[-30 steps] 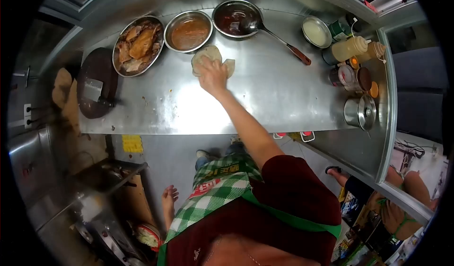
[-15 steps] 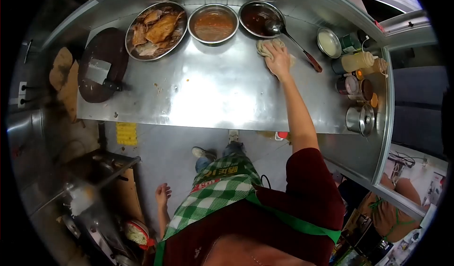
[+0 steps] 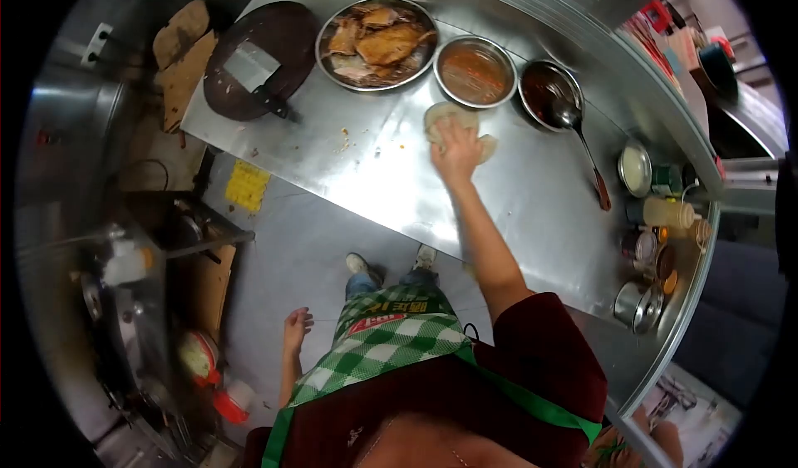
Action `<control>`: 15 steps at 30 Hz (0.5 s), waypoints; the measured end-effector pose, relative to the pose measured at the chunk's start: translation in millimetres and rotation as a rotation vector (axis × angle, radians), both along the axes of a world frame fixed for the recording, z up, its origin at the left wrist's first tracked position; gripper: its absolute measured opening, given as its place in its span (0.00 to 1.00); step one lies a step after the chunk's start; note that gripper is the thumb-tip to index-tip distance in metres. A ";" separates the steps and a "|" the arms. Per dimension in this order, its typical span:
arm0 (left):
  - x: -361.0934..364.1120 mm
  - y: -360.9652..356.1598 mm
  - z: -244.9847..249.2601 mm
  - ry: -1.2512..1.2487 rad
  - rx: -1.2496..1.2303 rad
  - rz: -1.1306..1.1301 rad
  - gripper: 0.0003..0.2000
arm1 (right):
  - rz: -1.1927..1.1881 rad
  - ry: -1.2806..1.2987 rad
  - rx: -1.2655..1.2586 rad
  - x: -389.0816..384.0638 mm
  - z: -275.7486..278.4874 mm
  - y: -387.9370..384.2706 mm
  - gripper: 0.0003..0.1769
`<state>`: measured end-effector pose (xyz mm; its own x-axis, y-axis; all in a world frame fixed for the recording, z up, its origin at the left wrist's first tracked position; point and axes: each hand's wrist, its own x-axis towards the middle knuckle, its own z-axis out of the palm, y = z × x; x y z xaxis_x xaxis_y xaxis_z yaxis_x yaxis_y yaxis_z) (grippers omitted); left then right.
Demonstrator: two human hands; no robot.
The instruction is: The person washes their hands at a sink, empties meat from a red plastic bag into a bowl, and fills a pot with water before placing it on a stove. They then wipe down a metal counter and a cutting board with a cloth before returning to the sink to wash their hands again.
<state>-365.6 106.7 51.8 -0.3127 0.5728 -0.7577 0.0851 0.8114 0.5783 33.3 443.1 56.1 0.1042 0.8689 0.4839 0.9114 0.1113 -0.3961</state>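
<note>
My right hand (image 3: 455, 150) presses a pale cloth (image 3: 485, 148) onto the steel counter (image 3: 391, 194), its fingers over the bunched fabric. Just beyond the cloth is a metal bowl (image 3: 440, 81) of orange-brown liquid. To its right, a bowl (image 3: 525, 106) of dark red sauce has a ladle (image 3: 587, 150) in it, the handle resting outward over the counter. My left hand (image 3: 297, 329) hangs low beside the apron (image 3: 399, 335), away from the counter, fingers loosely apart and nothing in them. Small food crumbs (image 3: 345, 141) lie left of the cloth.
A platter (image 3: 374, 87) of browned meat stands at the back. Left of it, a cleaver (image 3: 252, 66) lies on a round dark chopping board (image 3: 295, 32). Jars, bottles and a lidded metal pot (image 3: 638, 306) line the right end. A yellow mat (image 3: 247, 185) lies on the floor.
My right hand has moved the cloth leftward across the counter, from near the ladle to below the middle bowl. The view has turned and shifted. My left hand still hangs low.
</note>
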 end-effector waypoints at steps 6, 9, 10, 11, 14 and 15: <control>-5.5 -21.7 7.0 0.035 -0.049 0.099 0.16 | 0.093 -0.014 -0.097 -124.4 14.5 10.6 0.25; -24.0 -22.1 -8.4 0.009 -0.055 0.035 0.17 | 0.139 0.064 -0.129 -169.2 18.0 7.7 0.25; -30.3 -18.0 -13.4 -0.006 -0.048 -0.003 0.17 | 0.150 0.122 -0.091 -177.3 15.3 10.5 0.21; -39.2 -11.8 -19.4 -0.023 -0.030 -0.038 0.17 | 0.136 0.220 -0.051 -177.3 10.1 13.2 0.20; -66.8 33.4 -20.6 -0.054 0.005 -0.100 0.15 | 0.073 0.527 -0.153 -153.0 22.5 5.3 0.19; -84.0 40.1 -23.0 -0.060 0.025 -0.114 0.15 | 0.164 0.678 -0.007 -129.9 41.4 -12.1 0.22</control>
<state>-449.6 146.8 28.9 -0.1993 0.6209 -0.7581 0.1409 0.7838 0.6049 -96.6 431.0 97.5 0.2490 0.9021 0.3525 0.4341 0.2214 -0.8732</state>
